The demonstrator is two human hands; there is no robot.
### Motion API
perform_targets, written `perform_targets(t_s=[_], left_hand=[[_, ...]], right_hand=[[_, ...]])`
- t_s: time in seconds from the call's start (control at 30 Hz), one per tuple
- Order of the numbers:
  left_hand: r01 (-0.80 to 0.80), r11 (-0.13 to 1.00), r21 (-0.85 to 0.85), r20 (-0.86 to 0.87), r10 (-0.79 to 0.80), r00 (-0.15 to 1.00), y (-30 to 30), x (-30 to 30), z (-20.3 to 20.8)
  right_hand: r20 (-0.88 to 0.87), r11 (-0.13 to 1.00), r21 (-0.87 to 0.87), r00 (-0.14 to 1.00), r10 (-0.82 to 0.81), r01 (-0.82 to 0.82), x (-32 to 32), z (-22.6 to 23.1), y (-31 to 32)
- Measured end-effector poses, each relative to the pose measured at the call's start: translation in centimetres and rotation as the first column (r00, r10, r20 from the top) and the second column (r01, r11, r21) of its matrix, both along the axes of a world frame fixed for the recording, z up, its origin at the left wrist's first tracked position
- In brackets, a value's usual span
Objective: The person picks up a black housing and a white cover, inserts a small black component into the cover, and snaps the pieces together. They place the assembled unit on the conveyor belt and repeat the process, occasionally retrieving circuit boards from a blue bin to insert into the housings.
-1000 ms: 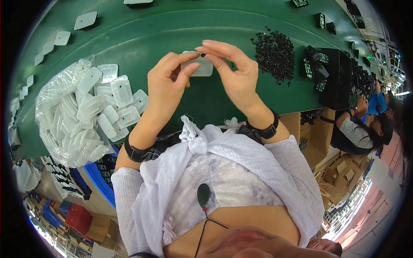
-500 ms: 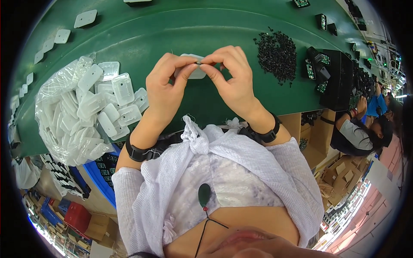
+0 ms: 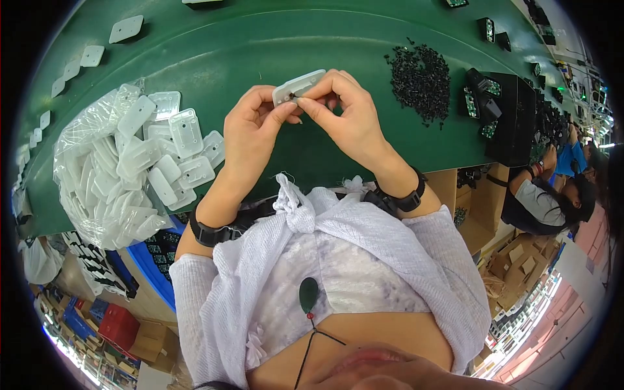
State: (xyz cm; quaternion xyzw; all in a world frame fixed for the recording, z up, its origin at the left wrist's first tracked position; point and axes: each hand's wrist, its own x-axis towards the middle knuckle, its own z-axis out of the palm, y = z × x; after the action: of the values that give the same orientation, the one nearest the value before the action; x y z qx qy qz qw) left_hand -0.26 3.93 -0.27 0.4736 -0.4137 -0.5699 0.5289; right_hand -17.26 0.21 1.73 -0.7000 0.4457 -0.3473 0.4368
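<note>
A white plastic cover [image 3: 300, 84], flat with rounded corners, is tilted up between my two hands over the green work surface. My left hand [image 3: 255, 123] is closed on its left end, thumb in front and fingers partly hidden behind. At the cover's near face, the thumb and forefinger of my right hand [image 3: 348, 117] pinch a small black part [image 3: 293, 96] against it. The part is mostly covered by fingertips, so its exact kind does not show. The other right fingers curl beside the cover's right end.
Left of my hands lies a heap of white covers [image 3: 186, 135], many inside a clear plastic bag [image 3: 97, 110]. A pile of small black parts [image 3: 419, 84] is at the right. Beyond it stand a black box [image 3: 510, 123] and black housings with circuit boards [image 3: 470, 103]. A co-worker [image 3: 539, 201] sits far right.
The white cover, lying on the surface behind my hands before, is now raised and tilted in my left hand. The small black part, earlier pinched between both hands, now touches the cover.
</note>
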Motion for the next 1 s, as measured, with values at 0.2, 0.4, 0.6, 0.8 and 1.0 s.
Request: perform_targets(t_s=[0.2, 0.4, 0.6, 0.8, 1.0], left_hand=[[-0.018, 0.967, -0.255, 0.238, 0.08, 0.968, -0.2, -0.1, -0.4], [-0.044, 0.993, -0.111, 0.068, 0.052, 0.996, 0.1, 0.1, 0.2], [0.03, 0.996, -0.083, 0.036, -0.027, 0.999, 0.0, -0.1, 0.4], [0.125, 0.992, 0.021, 0.07, -0.126, 0.99, 0.1, 0.5, 1.0], [-0.025, 0.995, 0.099, 0.066, 0.019, 0.998, -1.7, 0.3, 0.1]], right_hand=[[0.256, 0.921, 0.39, 0.962, -0.099, -0.008, 0.4, -2.2, -0.1], [-0.003, 0.986, -0.111, 0.992, -0.129, 0.128, 0.2, -0.5, 0.6], [0.013, 0.991, -0.115, 0.998, -0.069, 0.07, -0.5, -0.7, 0.0], [0.017, 0.995, 0.072, 0.997, -0.072, 0.071, -1.1, -0.3, 0.2], [0.098, 0.936, 0.346, 0.994, 0.039, -0.071, -3.1, -0.5, -2.2]])
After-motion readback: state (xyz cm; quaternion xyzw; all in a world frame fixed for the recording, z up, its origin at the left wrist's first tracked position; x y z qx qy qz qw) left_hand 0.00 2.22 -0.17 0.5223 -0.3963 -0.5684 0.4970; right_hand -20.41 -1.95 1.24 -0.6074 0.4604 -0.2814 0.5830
